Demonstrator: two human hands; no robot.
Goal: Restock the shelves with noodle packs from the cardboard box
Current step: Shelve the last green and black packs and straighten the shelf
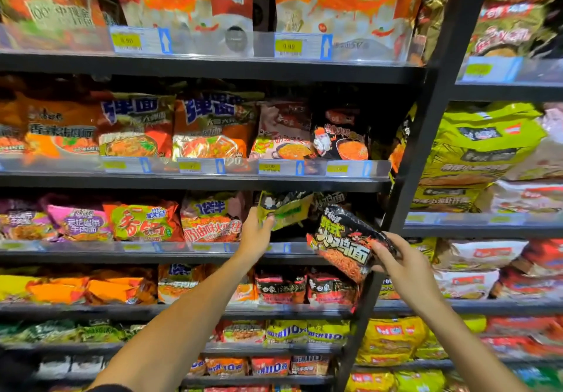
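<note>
- Black noodle pack (350, 239) with yellow lettering and a picture of red noodles sits tilted in the air, just in front of the third shelf (182, 254) from the top; the right hand (399, 262) clamps its right edge, thumb on the face and fingers curled behind.
- Green-yellow noodle pack (285, 209) stands tilted at the mouth of the same shelf level, left of the black one; the left hand (256, 233) pinches its lower left corner, fingers closed on the wrapper.
- Both forearms reach up from the bottom of the view and cover part of the lower shelves.
- Behind and between the two packs the shelf bay looks dark; another black pack shows at the back, too dim to read.
- Left of the green-yellow pack stand an orange-and-yellow pack (211, 221), a red-and-green pack (143, 221) and a pink pack (79, 221); clear price strips with yellow labels (269, 167) front every shelf.
- Black upright post (426, 136) rises just right of the black pack; beyond it lie large lime-green multipacks (475, 154).
</note>
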